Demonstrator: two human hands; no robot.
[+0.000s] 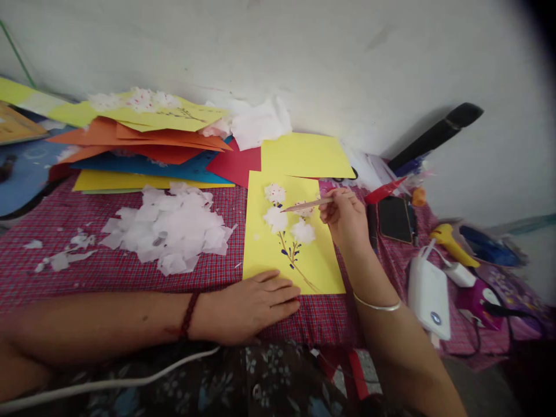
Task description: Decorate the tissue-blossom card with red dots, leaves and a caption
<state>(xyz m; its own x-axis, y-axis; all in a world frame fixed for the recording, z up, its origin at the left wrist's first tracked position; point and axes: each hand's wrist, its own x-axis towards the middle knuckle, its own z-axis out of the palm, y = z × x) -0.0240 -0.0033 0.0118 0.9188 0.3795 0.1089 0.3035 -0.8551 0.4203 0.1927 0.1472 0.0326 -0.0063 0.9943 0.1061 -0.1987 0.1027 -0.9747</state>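
Diffuse light falls on wall (313, 63). Soft shadow beside black rod (436, 135), 2 o'clock; vignetting beyond. Edges look stretched, 3 o'clock blurry.

Scraps (182, 231) left of card (267, 255), sheets (152, 152) behind scraps, power bank (429, 298) right;

Bare, long left forearm (121, 315): level, extended inward from the left. Bare, broad left hand (245, 308): palm down, fingers straight, slightly parted. Bare, tapering right forearm (391, 333): slanted up and leftward. Bare, compact right hand (346, 220): fingers curled in a pinch grip
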